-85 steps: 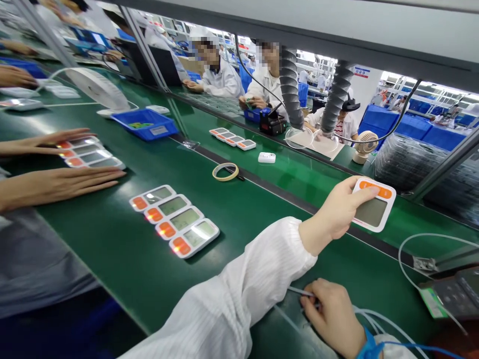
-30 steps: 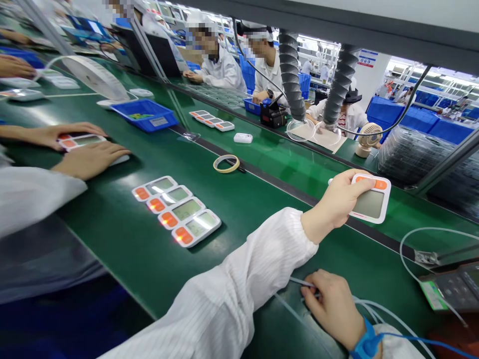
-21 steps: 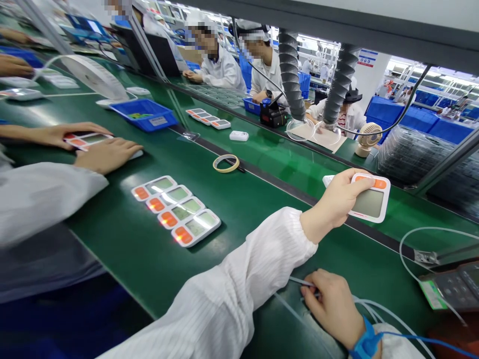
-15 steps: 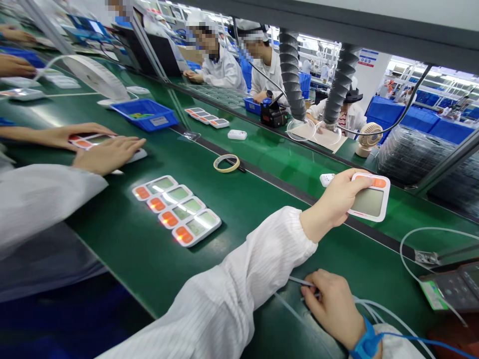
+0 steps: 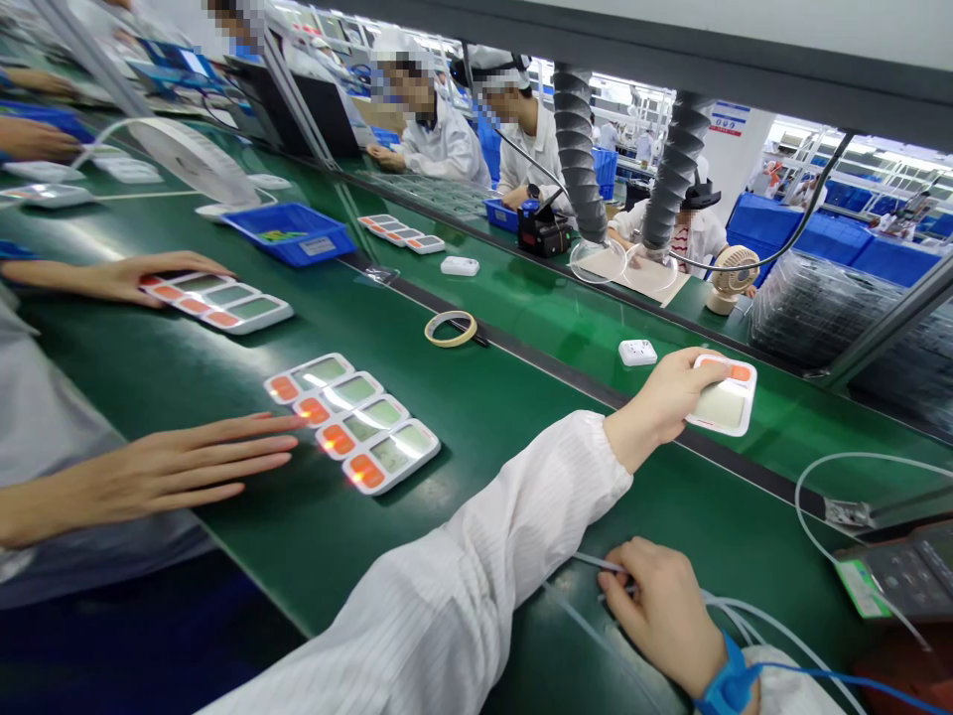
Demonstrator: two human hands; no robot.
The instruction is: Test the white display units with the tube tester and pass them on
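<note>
My left hand point(image 5: 674, 392), reaching across to the right, grips a white digital timer point(image 5: 721, 409) with orange buttons and a pale screen. Its thumb lies over the upper face, beside the buttons. The timer is held up above the far strip of the green bench. Lower down, my right hand point(image 5: 662, 611), wearing a blue wrist strap point(image 5: 730, 680), has its fingers curled around a thin white cable point(image 5: 596, 562); the fingertips are partly hidden. Left of my forearm, several similar timers point(image 5: 391, 452) lie in a slanted row, red lights glowing at their orange buttons.
A co-worker's hand point(image 5: 179, 467) reaches toward the lit timers; another rests on a second row point(image 5: 249, 310). A tape roll point(image 5: 451, 329), blue tray point(image 5: 294, 233), small white unit point(image 5: 638, 352) and beige fan point(image 5: 734, 278) stand around. A dark meter point(image 5: 908, 566) sits at right.
My left hand has shifted slightly left and tilted the timer. The small white units on the far strip slid left. A co-worker's hand left the farther row and moved toward the lit timers.
</note>
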